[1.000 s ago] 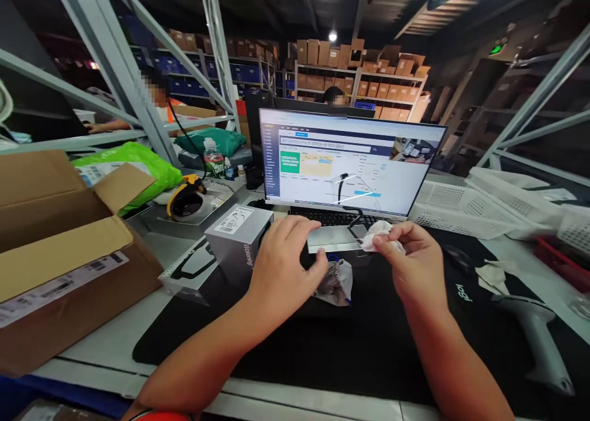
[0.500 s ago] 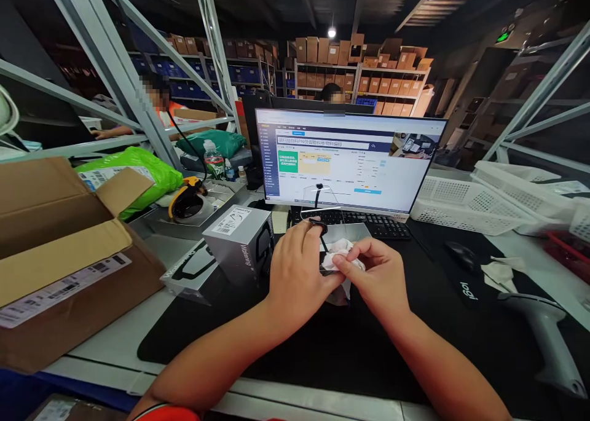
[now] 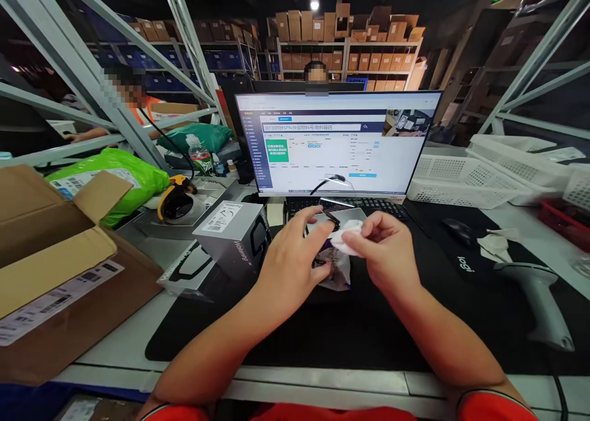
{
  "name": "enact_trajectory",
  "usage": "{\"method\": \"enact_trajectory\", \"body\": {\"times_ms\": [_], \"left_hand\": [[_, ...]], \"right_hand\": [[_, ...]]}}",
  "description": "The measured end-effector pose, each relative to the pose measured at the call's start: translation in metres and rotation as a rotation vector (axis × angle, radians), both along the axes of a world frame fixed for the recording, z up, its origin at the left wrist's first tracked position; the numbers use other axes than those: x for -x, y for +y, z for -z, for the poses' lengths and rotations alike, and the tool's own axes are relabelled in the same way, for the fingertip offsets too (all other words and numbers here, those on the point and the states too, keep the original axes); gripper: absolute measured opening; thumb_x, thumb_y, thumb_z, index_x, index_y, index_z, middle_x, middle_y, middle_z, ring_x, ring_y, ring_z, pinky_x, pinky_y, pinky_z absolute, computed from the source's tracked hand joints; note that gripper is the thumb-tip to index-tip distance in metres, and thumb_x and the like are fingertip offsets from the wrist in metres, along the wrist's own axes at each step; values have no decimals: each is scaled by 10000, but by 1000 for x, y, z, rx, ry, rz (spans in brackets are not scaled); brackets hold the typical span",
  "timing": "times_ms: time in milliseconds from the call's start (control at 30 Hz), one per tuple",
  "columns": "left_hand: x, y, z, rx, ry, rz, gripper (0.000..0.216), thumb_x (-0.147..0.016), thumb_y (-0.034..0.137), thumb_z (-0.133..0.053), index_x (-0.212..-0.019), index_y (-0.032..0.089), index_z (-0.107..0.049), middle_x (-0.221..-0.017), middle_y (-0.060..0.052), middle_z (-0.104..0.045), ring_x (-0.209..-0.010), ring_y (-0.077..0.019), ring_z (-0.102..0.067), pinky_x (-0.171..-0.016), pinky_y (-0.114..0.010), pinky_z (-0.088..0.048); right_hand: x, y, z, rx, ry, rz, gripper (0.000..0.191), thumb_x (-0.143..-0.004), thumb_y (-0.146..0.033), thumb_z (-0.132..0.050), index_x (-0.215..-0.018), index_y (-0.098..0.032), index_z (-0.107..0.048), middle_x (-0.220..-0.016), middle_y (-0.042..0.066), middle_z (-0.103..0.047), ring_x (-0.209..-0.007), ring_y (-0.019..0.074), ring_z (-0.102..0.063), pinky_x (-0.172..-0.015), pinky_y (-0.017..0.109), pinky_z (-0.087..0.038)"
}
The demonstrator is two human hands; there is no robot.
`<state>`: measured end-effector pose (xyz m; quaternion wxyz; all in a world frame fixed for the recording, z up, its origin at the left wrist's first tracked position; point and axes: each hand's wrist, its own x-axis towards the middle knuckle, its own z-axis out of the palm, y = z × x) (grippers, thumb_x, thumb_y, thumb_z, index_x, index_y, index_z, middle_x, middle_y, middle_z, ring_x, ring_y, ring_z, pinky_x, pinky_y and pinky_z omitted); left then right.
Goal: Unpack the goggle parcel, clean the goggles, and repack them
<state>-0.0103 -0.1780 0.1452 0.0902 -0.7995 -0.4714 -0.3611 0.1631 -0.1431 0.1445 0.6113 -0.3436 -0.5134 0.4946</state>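
Dark-framed glasses (image 3: 332, 220) touch the left hand (image 3: 289, 255), eleven o'clock from the white cloth (image 3: 346, 239) pinched in the right hand (image 3: 391, 249); whether the left clamps them cannot be told. Wiping seems in hand, calling next for steadied glasses. A monitor (image 3: 341, 153) stands at twelve.

Red shirt (image 3: 332, 412); short red sleeves (image 3: 498, 407), dark cuff edging (image 3: 491, 391), perhaps pale-striped; forearms (image 3: 225, 342) bare.

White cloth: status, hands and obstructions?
Right hand: pinching white cloth. Left hand: at black wiry item, grip unclear. Plastic bag close by, could obstruct.
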Motion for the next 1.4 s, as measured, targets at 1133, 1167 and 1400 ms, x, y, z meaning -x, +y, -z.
{"method": "enact_trajectory", "body": {"times_ms": [1133, 1167, 1400], "left_hand": [[-3, 12, 24, 330, -328, 333, 583, -773, 45, -676, -1296, 283, -578, -1451, -89, -524, -804, -124, -739, -738, -245, -666], [-3, 12, 24, 330, -359, 336, 579, -772, 50, -683, -1293, 279, -575, -1446, -90, -526, -795, -122, -739, -728, -242, -666], [-2, 12, 15, 123, -386, 117, 581, -728, 61, -721, -1268, 201, -556, -1362, -127, -611, -1249, -272, -627, -934, -360, -632]], "right_hand": [[-10, 19, -10, -26, 24, 19, 517, -651, -418, -867, -703, -238, -385, -590, -88, -461, -501, 78, -438, -472, 211, -364], [-6, 13, -7, -58, -28, 73, 494, -687, -413, -846, -705, -239, -384, -597, -83, -465, -514, 84, -446, -485, 216, -370], [29, -18, 25, -422, -378, 316, 477, -768, -308, -763, -559, -221, -343, -522, -68, -384, -505, 87, -357, -510, 261, -285]]}}
